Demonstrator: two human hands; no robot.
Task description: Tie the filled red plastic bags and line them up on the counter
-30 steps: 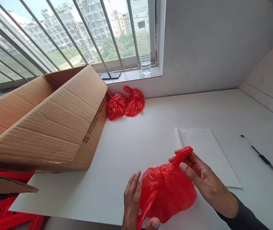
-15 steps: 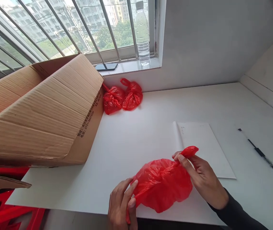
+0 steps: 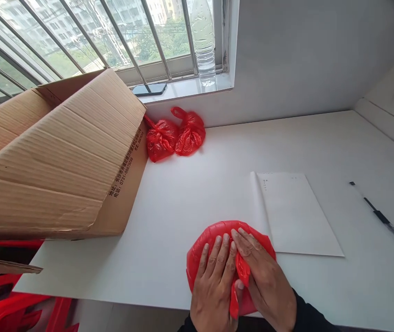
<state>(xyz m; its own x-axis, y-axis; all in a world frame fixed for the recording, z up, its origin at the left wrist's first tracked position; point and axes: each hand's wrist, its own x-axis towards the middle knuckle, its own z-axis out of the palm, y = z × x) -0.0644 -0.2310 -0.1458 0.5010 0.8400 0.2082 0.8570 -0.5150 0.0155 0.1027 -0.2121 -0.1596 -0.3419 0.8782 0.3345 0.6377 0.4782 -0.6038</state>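
Note:
A red plastic bag [image 3: 214,229], rounded and puffed out, lies on the white table at its front edge. My left hand [image 3: 215,276] rests flat on top of it, fingers stretched out and holding nothing. Against it, my right hand [image 3: 264,272] also lies flat on the bag with straight fingers. The bag's twisted ends poke up between my two hands. What is inside the bag is hidden.
An open cardboard box [image 3: 55,180] stands at the left. Two tied red bags [image 3: 162,139] sit by the wall. A notepad [image 3: 297,216] and a pen [image 3: 380,216] lie at the right. On the sill are a water bottle [image 3: 204,46] and a phone [image 3: 150,89].
Both hands have let go of the bag's two ends and come together onto its top, palms down. The bag looks flatter and rounder, with its ends between my hands.

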